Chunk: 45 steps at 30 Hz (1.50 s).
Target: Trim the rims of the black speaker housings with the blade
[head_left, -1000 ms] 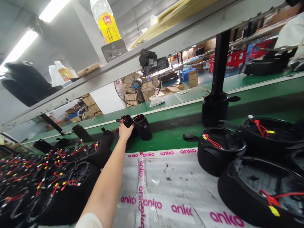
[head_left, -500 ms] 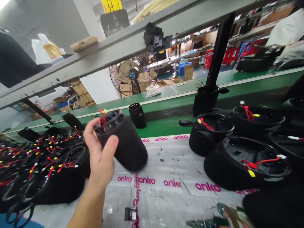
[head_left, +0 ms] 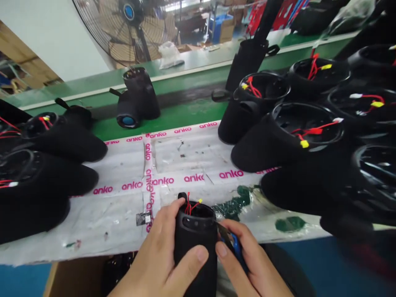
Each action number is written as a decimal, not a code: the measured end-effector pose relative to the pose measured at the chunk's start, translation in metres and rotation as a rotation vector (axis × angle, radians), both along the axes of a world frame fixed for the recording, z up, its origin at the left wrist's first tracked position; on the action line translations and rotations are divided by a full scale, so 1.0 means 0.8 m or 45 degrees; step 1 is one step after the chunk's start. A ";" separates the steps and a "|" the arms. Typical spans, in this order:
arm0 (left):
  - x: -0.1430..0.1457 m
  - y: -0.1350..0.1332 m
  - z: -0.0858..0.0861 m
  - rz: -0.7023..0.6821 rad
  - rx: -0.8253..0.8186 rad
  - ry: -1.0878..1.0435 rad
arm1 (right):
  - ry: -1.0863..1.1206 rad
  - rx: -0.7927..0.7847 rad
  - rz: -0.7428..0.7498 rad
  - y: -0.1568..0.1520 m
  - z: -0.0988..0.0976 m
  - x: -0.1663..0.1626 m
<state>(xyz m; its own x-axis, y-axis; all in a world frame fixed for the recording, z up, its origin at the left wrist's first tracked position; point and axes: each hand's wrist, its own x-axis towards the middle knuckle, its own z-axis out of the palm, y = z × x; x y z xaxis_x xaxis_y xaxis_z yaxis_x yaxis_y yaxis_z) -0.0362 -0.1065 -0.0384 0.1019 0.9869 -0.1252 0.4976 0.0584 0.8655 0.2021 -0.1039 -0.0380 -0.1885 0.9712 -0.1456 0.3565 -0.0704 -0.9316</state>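
A black fabric-covered speaker housing (head_left: 196, 243) stands upright at the near edge of the table, its open top facing up. Red wires with a yellow connector (head_left: 200, 201) rise out of that opening, and a small loop strap is at the rim's left. My left hand (head_left: 167, 251) wraps round the housing's left side, thumb across its front. In my right hand (head_left: 239, 258) is a blue-handled metal tool (head_left: 235, 247), whose dark end touches or nearly touches the rim's right side. Fingers partly cover the tool, so its exact kind is unclear.
Wide black housings (head_left: 266, 148) with red wires crowd the right; more housings (head_left: 62, 173) lie at the left. Smaller housings (head_left: 140, 93) rest on the green surface (head_left: 192, 111) behind. Taped plastic sheeting (head_left: 182, 161) covers the table. A fan (head_left: 128, 24) stands beyond.
My left hand has brought the housing down and towards me, from raised and tilted to upright. My right hand has come into view with the blue-handled tool. The view has tipped downward.
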 end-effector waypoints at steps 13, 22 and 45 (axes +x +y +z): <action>0.051 0.027 0.017 0.033 0.034 -0.312 | 0.055 -0.251 -0.305 -0.011 -0.015 0.015; 0.051 0.025 0.012 -0.005 0.093 -0.255 | -0.228 -0.164 -0.148 -0.008 -0.008 0.051; 0.047 0.009 0.021 0.018 0.169 -0.155 | -1.107 1.163 0.584 0.049 0.040 0.030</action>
<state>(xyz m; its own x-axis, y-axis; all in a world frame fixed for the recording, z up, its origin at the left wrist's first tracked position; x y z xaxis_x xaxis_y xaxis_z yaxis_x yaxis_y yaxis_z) 0.0014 -0.0993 -0.0213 0.0946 0.9953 0.0191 0.3885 -0.0545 0.9198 0.2261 -0.0645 -0.0062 -0.6991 0.6584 0.2788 0.6763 0.7355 -0.0410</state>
